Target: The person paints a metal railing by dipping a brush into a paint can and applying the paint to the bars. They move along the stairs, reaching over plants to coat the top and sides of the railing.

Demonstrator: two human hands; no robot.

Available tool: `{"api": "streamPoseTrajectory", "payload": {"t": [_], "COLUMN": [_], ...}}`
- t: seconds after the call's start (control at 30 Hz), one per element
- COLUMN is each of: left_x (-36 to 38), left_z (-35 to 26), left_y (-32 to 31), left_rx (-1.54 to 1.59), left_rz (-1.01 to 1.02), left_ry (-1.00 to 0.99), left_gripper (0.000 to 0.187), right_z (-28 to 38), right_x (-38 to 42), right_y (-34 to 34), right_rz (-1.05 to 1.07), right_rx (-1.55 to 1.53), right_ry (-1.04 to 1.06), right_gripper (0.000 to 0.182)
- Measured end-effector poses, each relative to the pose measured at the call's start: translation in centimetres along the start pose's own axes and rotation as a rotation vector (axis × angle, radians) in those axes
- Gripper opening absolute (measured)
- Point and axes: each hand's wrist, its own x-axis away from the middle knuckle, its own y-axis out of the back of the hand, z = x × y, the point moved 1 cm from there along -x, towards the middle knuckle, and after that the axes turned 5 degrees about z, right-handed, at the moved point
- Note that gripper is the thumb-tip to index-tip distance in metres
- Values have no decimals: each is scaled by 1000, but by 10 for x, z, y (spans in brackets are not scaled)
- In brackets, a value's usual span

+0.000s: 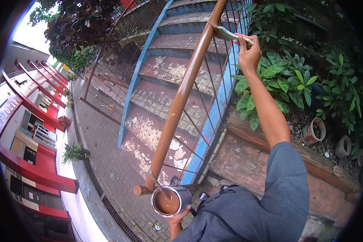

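My right hand [249, 52] is closed round the handle of a paintbrush [228, 34], whose bristles touch the upper part of a brown handrail [188, 82]. The rail looks wet and glossy along its length. Low in the view, my left hand [179, 218] grips a metal paint can [183, 197] from below and the side. Brown paint fills part of the can, and a stick [159, 183] leans in it. The can is close beside the rail's lower end.
Worn steps [161, 99] with blue edges rise beyond the rail, above thin metal bars. Leafy plants [286, 76] and a white pot [313, 131] stand at the right by a ledge. A drain grate [113, 209] and paving lie at the left.
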Motion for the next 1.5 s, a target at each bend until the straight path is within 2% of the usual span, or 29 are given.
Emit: {"api": "streamPoseTrajectory", "payload": {"t": [0.13,0.23,0.27,0.37,0.4,0.47,0.5,0.6,0.73,0.8,0.9,1.13,1.2,1.33,1.43,1.5], "left_x": [-7,-15,-17,-19,-19,-18,-18,-16,-11,-9,-9,-12,-13,-10,-10,-8], "left_z": [-6,-23,-29,-25,-21,-16,-14,-2,-11,-19,-23,3,9,7,-4,-6], "left_y": [-7,-15,-16,-16,-15,-15,-14,-8,-10,-11,-15,-7,-5,-5,-9,-8], "left_rx": [70,91,95,88,77,93,107,68,65,101,125,94,71,30,57,36], "left_rz": [28,-13,11,39,43,70,101,183,125,112,-11,2,34,52,0,72], "left_ry": [39,28,69,81,57,92,125,75,21,98,41,66,-18,7,28,10], "left_gripper": [95,85,82,78,76,76,76,82,83,86,85,89,91,90,89,90], "right_z": [11,14,16,17,15,6,-6,-27,-34,-36,-33,9,16,13,-9,-20], "right_x": [39,64,64,56,48,27,8,-9,-12,-5,20,89,87,27,-5,-3], "right_y": [12,26,31,40,38,31,17,-7,-28,-33,-34,-1,12,14,4,-7], "right_rz": [55,135,134,-103,-105,-390,-456,-532,-596,-570,-515,-336,-379,-503,-503,-436], "right_rx": [-67,-306,-303,-355,-355,-567,-581,-635,-637,-671,-603,-576,-588,-582,-600,-554], "right_ry": [-17,-77,-77,-45,-45,-167,-176,-172,-241,-237,-268,-359,-380,-188,-154,-146], "right_gripper": [26,23,23,27,27,27,26,26,25,25,25,25,24,24,25,26]}}
